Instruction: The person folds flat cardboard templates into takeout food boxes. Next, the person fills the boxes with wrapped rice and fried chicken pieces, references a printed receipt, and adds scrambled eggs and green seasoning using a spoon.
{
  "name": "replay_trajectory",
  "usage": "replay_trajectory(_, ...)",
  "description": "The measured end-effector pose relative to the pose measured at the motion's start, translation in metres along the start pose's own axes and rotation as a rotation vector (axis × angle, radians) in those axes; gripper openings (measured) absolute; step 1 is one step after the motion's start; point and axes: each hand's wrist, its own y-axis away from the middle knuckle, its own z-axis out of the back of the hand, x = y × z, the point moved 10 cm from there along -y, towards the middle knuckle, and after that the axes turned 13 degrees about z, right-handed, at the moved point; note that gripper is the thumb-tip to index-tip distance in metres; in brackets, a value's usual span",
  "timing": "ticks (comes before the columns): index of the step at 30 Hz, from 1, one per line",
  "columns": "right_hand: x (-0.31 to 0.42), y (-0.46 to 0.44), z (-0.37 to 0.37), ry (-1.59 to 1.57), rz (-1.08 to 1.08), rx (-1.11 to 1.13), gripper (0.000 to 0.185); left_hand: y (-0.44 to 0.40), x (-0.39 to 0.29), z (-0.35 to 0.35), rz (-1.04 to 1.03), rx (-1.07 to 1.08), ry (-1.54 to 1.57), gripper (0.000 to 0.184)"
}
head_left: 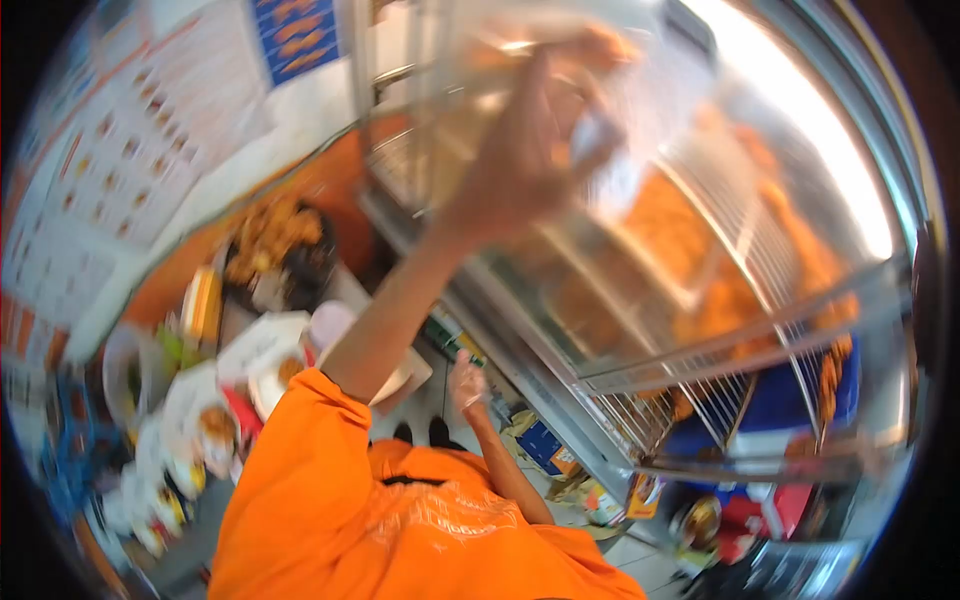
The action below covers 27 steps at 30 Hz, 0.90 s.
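Observation:
My left hand [535,150] is raised in front of the glass warming cabinet [590,240], its fingers bent and smeared by motion. A whitish patch [602,150] shows between the fingers; whether they grip it is unclear. Behind the glass, orange-brown fried pieces [670,225] lie on wire racks [725,225]. Down by my body, my right hand [466,384] wears a clear plastic glove. It is held low beside the cabinet's lower edge, with its fingers apart and nothing visible in them.
On the left counter stand a dark bowl of fried pieces [275,240], a clear tub [130,375] and white food boxes [262,345]. Posters [150,130] cover the wall. Low at the right are a blue bin [775,400] and packets [645,495].

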Motion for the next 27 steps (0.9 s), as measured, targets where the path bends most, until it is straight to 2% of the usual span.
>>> replay_trajectory(1, -0.020, -0.008, -0.009, 0.117, 0.017, 0.032, 0.070, 0.045, 0.035, -0.001, 0.303, 0.111, 0.239, 0.066)
replay_trajectory(2, 0.007, 0.006, 0.000, 0.024, 0.061, 0.165, 0.068, 0.101, 0.052, 0.006, 0.482, 0.162, 0.346, 0.065)
replay_trajectory(3, -0.002, 0.010, -0.018, -0.309, 0.131, 0.216, 0.046, 0.159, 0.068, 0.012, 0.672, 0.191, 0.461, 0.064)
replay_trajectory(4, -0.009, 0.015, -0.036, -0.704, 0.152, 0.291, 0.035, 0.219, 0.083, 0.019, 0.860, 0.198, 0.565, 0.064)
replay_trajectory(5, -0.017, 0.022, -0.052, -1.047, 0.132, 0.393, 0.045, 0.273, 0.081, 0.034, 1.005, 0.184, 0.644, 0.064)
replay_trajectory(7, 0.006, 0.026, -0.049, -0.583, 0.174, 0.306, 0.016, 0.371, 0.074, 0.084, 1.129, -0.028, 0.462, 0.068)
replay_trajectory(8, 0.012, 0.029, -0.066, -0.550, 0.104, 0.393, 0.015, 0.409, 0.060, 0.111, 1.208, -0.196, 0.517, 0.070)
replay_trajectory(9, 0.017, 0.033, -0.082, -0.512, 0.038, 0.467, 0.024, 0.443, 0.041, 0.138, 1.272, -0.361, 0.582, 0.072)
replay_trajectory(10, 0.035, 0.041, -0.099, -0.498, 0.032, 0.517, 0.024, 0.469, 0.018, 0.165, 1.313, -0.475, 0.538, 0.072)
replay_trajectory(12, 0.108, 0.055, -0.127, -0.288, 0.349, 0.551, 0.048, 0.507, -0.029, 0.217, 1.348, -0.676, 0.382, 0.070)
replay_trajectory(13, 0.137, 0.065, -0.148, -0.277, 0.353, 0.598, 0.048, 0.519, -0.051, 0.242, 1.346, -0.765, 0.278, 0.067)
replay_trajectory(14, 0.193, 0.081, -0.165, -0.310, 0.598, 0.663, 0.041, 0.531, -0.073, 0.266, 1.292, -0.915, 0.169, 0.055)
replay_trajectory(15, 0.246, 0.105, -0.178, -0.350, 0.844, 0.719, 0.035, 0.543, -0.088, 0.282, 1.284, -0.959, 0.162, 0.055)
replay_trajectory(17, 0.283, 0.143, -0.229, -0.517, 0.457, 0.947, 0.030, 0.575, -0.127, 0.321, 1.261, -1.145, 0.044, 0.042)
replay_trajectory(18, 0.300, 0.154, -0.258, -0.587, 0.549, 1.013, 0.024, 0.582, -0.144, 0.341, 1.169, -1.290, -0.004, 0.037)
replay_trajectory(19, 0.336, 0.180, -0.278, -0.662, 0.643, 1.076, 0.018, 0.591, -0.155, 0.356, 1.161, -1.311, -0.002, 0.037)
replay_trajectory(20, 0.349, 0.200, -0.296, -0.602, 0.569, 1.046, 0.012, 0.601, -0.165, 0.373, 1.152, -1.314, -0.004, 0.038)
replay_trajectory(21, 0.366, 0.222, -0.326, -0.535, 0.634, 1.182, 0.015, 0.610, -0.174, 0.393, 1.146, -1.311, -0.004, 0.038)
replay_trajectory(23, 0.398, 0.264, -0.386, -0.674, 0.767, 1.228, 0.009, 0.622, -0.193, 0.440, 1.120, -1.273, -0.029, 0.038)
replay_trajectory(24, 0.414, 0.285, -0.417, -0.666, 0.764, 1.231, 0.009, 0.626, -0.204, 0.466, 1.102, -1.228, -0.059, 0.037)
replay_trajectory(26, 0.454, 0.340, -0.476, -0.355, 0.950, 1.182, 0.007, 0.653, -0.229, 0.519, 1.134, -1.216, -0.044, 0.038)
replay_trajectory(27, 0.471, 0.370, -0.507, -0.333, 1.041, 1.138, 0.008, 0.666, -0.241, 0.542, 1.161, -1.204, -0.032, 0.039)
